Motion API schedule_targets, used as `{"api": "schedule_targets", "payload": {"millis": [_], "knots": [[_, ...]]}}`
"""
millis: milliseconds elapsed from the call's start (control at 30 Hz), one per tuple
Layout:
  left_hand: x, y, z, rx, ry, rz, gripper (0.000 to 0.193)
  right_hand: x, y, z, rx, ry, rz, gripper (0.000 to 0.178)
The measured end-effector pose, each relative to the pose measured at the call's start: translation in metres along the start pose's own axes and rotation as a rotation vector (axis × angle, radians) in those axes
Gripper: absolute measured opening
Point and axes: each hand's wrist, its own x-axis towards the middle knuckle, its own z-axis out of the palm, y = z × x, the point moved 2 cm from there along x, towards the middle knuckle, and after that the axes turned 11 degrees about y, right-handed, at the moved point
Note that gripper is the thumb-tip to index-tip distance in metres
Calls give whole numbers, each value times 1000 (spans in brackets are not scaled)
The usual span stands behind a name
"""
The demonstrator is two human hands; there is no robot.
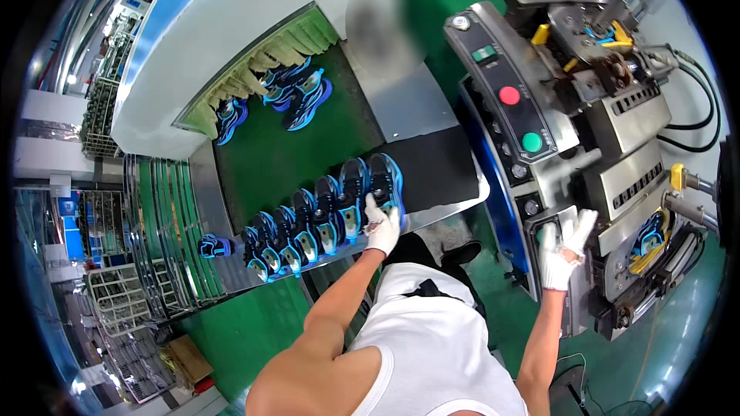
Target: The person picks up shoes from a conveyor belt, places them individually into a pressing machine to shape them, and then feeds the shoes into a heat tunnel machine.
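Factory floor; green conveyor (277, 156) as landmark. Row of shoes (328, 212) side by side along its near edge, likely so each comes easily to hand. Left hand (383, 231) on end shoe (385, 179), near right corner; grip closure: can't tell. Right hand (563, 253) spread wide, empty, by steel machine (626, 177) right of conveyor; stance probably spans both.

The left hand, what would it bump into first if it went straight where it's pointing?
The left hand would probably meet the rightmost black-and-blue shoe, just ahead, though depth is unclear.
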Motion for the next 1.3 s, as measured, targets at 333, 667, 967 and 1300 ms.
{"api": "schedule_targets", "payload": {"millis": [333,667,967,1300], "knots": [[40,-14,-116,-187,57,115,75,-58,-118,94,-25,-587,184,112],[78,-72,-56,-250,65,178,75,-145,-283,265,98,-788,352,86],[78,41,-74,-328,-512,255,74,-150,-207,114,538,-235,1137,70],[-144,174,-78,-289,-1308,1089,74,-295,-209,-122,671,742,1641,72]]}}
